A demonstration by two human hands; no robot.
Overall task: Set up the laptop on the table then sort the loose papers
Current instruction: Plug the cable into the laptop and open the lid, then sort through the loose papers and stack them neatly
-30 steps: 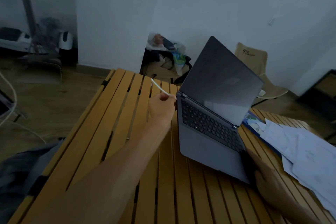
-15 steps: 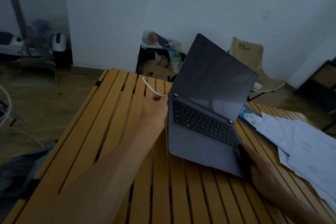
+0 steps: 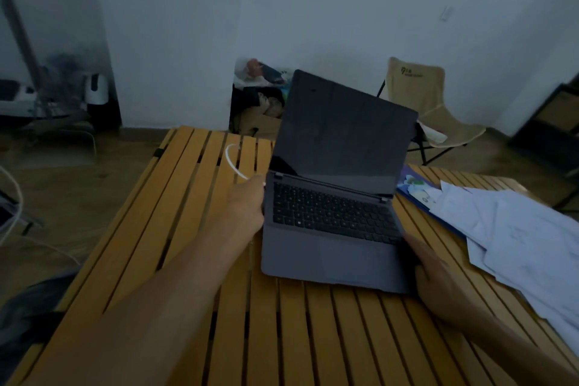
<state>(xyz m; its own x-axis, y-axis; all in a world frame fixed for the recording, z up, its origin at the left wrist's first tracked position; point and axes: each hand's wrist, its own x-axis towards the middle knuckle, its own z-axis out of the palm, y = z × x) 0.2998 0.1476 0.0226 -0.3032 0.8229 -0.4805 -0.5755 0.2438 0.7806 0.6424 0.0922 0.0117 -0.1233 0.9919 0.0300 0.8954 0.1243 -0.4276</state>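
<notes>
A dark grey laptop (image 3: 332, 222) stands open with a black screen on the slatted wooden table (image 3: 175, 229). My left hand (image 3: 246, 204) pinches the end of a white cable (image 3: 232, 161) right at the laptop's left rear edge, by the hinge. My right hand (image 3: 435, 276) grips the laptop's front right corner, fingers curled on the palm rest. Loose white papers (image 3: 526, 244) lie in a messy heap on the table to the right of the laptop, over a blue folder (image 3: 416, 191).
A beige folding chair (image 3: 429, 103) stands behind the table at the right. Bags and clutter (image 3: 260, 94) sit against the white wall behind the laptop. A dark cabinet (image 3: 557, 122) is at far right. White cables (image 3: 12, 207) hang at the left edge.
The laptop has turned to face me more squarely. My left hand brought the cable end up against the laptop's left edge, and the cable now curls in a loop behind it.
</notes>
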